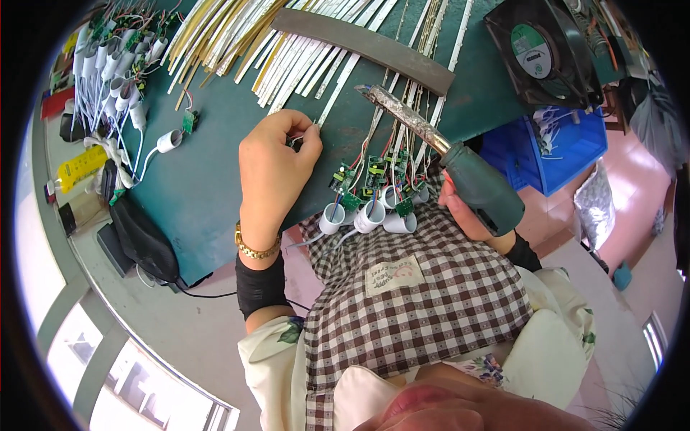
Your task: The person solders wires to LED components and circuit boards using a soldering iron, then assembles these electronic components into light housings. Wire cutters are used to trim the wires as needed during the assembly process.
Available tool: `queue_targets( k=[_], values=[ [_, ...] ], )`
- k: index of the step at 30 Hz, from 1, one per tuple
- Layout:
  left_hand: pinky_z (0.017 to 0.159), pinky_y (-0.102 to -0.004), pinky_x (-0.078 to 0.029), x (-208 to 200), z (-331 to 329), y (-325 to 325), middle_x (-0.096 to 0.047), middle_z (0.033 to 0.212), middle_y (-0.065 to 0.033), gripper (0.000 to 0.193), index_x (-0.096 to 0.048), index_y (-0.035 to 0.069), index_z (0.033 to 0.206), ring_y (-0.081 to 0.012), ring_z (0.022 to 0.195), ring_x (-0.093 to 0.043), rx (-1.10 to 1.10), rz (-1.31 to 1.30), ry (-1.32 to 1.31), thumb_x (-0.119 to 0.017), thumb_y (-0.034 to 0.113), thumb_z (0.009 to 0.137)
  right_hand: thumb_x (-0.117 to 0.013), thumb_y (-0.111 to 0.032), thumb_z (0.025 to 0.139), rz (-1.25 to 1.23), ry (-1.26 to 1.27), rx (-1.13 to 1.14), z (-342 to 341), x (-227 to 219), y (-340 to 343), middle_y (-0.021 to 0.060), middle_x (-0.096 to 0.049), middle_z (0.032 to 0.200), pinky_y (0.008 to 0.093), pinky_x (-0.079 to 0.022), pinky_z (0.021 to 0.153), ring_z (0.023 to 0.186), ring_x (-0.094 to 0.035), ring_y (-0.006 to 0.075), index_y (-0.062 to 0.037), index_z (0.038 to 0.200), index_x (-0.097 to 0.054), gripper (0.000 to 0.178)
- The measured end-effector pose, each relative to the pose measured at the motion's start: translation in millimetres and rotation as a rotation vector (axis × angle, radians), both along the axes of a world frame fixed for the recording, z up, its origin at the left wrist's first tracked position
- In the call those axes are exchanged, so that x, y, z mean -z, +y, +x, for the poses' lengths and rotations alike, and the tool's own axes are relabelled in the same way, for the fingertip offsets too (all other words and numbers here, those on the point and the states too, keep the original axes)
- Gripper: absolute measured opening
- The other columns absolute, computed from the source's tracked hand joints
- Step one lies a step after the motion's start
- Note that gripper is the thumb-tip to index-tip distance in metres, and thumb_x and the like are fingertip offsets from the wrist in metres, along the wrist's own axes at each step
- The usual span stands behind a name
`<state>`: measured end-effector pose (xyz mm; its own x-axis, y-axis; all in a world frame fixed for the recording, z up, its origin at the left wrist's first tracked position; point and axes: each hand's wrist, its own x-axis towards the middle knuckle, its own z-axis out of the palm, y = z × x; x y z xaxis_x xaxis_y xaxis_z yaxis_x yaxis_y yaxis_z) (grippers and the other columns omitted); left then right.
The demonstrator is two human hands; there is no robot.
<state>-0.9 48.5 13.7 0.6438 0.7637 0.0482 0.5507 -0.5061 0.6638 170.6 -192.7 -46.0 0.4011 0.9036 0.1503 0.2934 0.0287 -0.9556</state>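
Observation:
My left hand (277,161) is over the table with thumb and index finger pinched together. Something small and thin is between them, too small to make out, by the end of a white strip. My right hand (466,215) is closed at the dark green handle of a soldering iron (483,188); the handle hides most of its fingers. The iron's stained metal shaft slants up and left across the strips. Between my hands lie several small green circuit boards (375,172) with wires, joined to white plastic caps (370,217) at the table's near edge.
Many thin strips (215,36) lie at the back under a brown bar (363,49). A bundle of white caps with boards (108,65) fills the far left. A black fan (543,57) stands at the far right, above a blue bin (575,154). A black pouch-like object (144,237) is at the left edge.

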Motion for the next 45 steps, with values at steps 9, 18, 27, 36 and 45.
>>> queue_targets(
  k=[9,18,27,36,45],
  values=[
    [0.061,-0.0317,-0.051,7,-1,-8,-0.066,0.073,-0.0090,0.005,-0.067,0.004,0.077,-0.0234,0.066,-0.066,-0.056,0.004,0.010,-0.069,0.007,0.074,-0.072,-0.003,0.071,-0.095,-0.020,-0.061,0,-1,0,0.0130,-0.067,0.094,0.0324,-0.054,0.069,0.081,-0.066,0.0295,-0.0020,0.099,-0.066,0.029],
    [0.061,-0.0277,-0.051,2,0,-6,-0.065,0.070,-0.0086,0.006,-0.064,0.001,0.077,-0.0170,0.063,-0.065,-0.034,0.036,0.118,-0.068,0.005,0.074,-0.072,-0.007,0.071,-0.040,-0.121,-0.124,0,-6,8,0.0120,-0.067,0.094,0.0321,-0.054,0.067,0.079,-0.067,0.0282,-0.0025,0.099,-0.067,0.029],
    [0.060,-0.0274,-0.050,5,0,-4,-0.065,0.069,-0.0080,0.005,-0.064,0.002,0.076,-0.0164,0.061,-0.065,0.005,0.064,0.087,-0.067,0.004,0.073,-0.071,-0.008,0.069,-0.017,0.026,-0.164,-8,-9,16,0.0117,-0.066,0.089,0.0313,-0.052,0.059,0.069,-0.065,0.0270,-0.0012,0.095,-0.067,0.027],
    [0.055,-0.0353,-0.048,5,-2,-2,-0.064,0.069,-0.0079,0.004,-0.064,0.007,0.072,-0.0265,0.062,-0.063,0.005,0.044,0.061,-0.067,0.009,0.069,-0.071,-0.011,0.070,-0.002,-0.335,-0.270,3,-28,25,0.0088,-0.064,0.085,0.0315,-0.050,0.057,0.066,-0.062,0.0265,-0.0032,0.089,-0.066,0.021],
    [0.055,-0.0352,-0.048,6,-3,-1,-0.064,0.068,-0.0085,0.004,-0.065,0.007,0.071,-0.0268,0.061,-0.063,0.007,0.045,0.045,-0.067,0.009,0.069,-0.056,-0.009,0.093,-0.083,0.030,-0.188,-2,-10,1,0.0084,-0.058,0.087,0.0321,-0.051,0.073,0.076,-0.058,0.0177,0.0004,0.130,-0.047,0.039]
  ],
)
